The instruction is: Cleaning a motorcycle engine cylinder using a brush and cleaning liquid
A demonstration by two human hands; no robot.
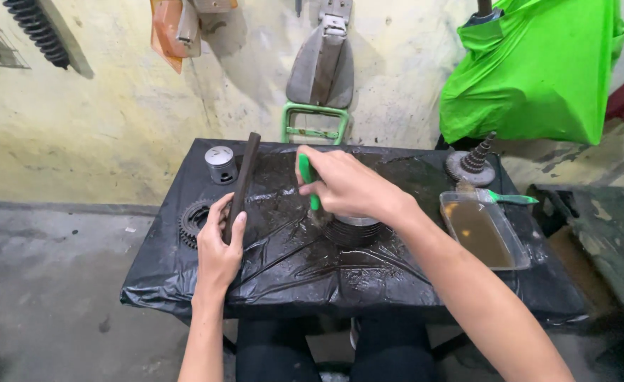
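Person, own body: two forearms, both bare to beyond the elbow, no sleeves, watch, rings or gloves visible. Left hand (218,244) and right hand (344,185) bare. Below the surface (284,276), legs in dark trousers, partly hidden.

Green brush handle (310,185), black plastic sheet (291,262), bright green cover (531,71), yellowish wall (100,106).

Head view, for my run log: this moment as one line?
left hand: holds dark bar | right hand: green brush on finned cylinder | tray right
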